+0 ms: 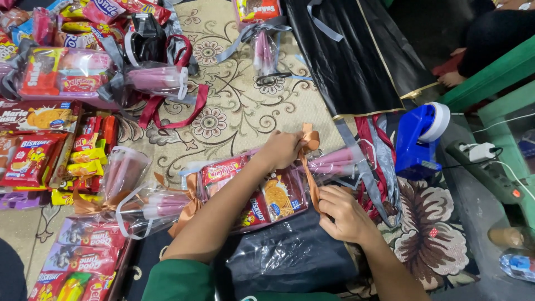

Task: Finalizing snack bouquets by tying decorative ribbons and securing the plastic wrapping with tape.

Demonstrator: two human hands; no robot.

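A clear cellophane snack parcel (262, 195) with biscuit and candy packs lies in front of me on a patterned carpet. An orange-brown ribbon (308, 161) is looped round its gathered neck. My left hand (281, 149) pinches the ribbon's upper loop at the neck. My right hand (345, 214) grips the ribbon's lower tail just below the parcel. Pink tubes (334, 160) show inside the wrap to the right of the knot.
Finished parcels (139, 203) with brown bows lie at left among loose snack packs (33, 159). A blue tape dispenser (421, 139) and a power strip (490, 170) sit at right. Black wrapping sheet (351, 61) lies at the back; red and grey ribbons (376, 161) beside it. Another person's foot (452, 78) is at far right.
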